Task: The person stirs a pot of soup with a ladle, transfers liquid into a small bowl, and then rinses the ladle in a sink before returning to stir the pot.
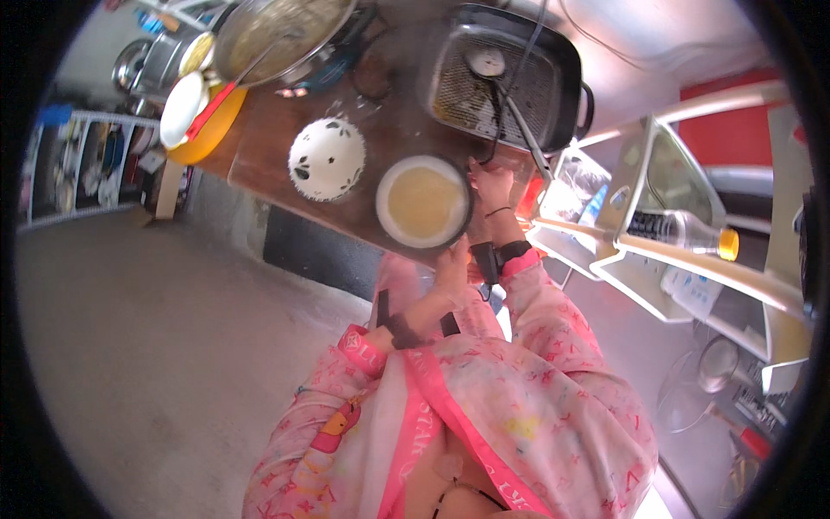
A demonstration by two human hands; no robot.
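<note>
A round bowl with a dark rim and pale liquid in it stands near the front edge of the brown table. At its lower right edge is my left-side hand's partner, my left hand, with fingers by the rim; its grip is unclear. My right hand is at the table's right end, beside the bowl and below a black cable, its fingers partly hidden. A white bowl with leaf patterns lies to the left, seemingly upside down. Behind my right hand, a ladle rests in a black rectangular pan.
A large metal pot with a red-handled utensil stands at the back left, near a white bowl and a yellow one. On the right, a white rack holds a clear bottle with a yellow cap.
</note>
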